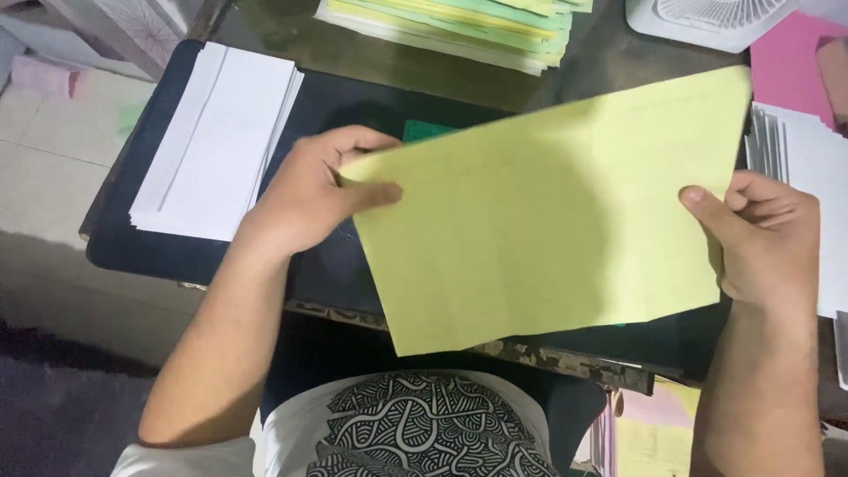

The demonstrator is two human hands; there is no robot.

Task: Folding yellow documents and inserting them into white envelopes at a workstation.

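A large pale yellow sheet of paper (548,221) is held tilted above the dark table (353,265). My left hand (314,190) pinches its left corner, thumb on top. My right hand (760,238) grips its right edge, thumb on the face of the sheet. A small green thing (424,131) peeks out from behind the sheet's upper left edge; most of it is hidden.
A stack of white envelopes (221,141) lies at the table's left. Stacked yellow and green sheets (459,26) sit at the back. A white fan (707,18), pink paper (791,62) and white sheets (813,159) are on the right. More coloured paper (654,428) lies below the table edge.
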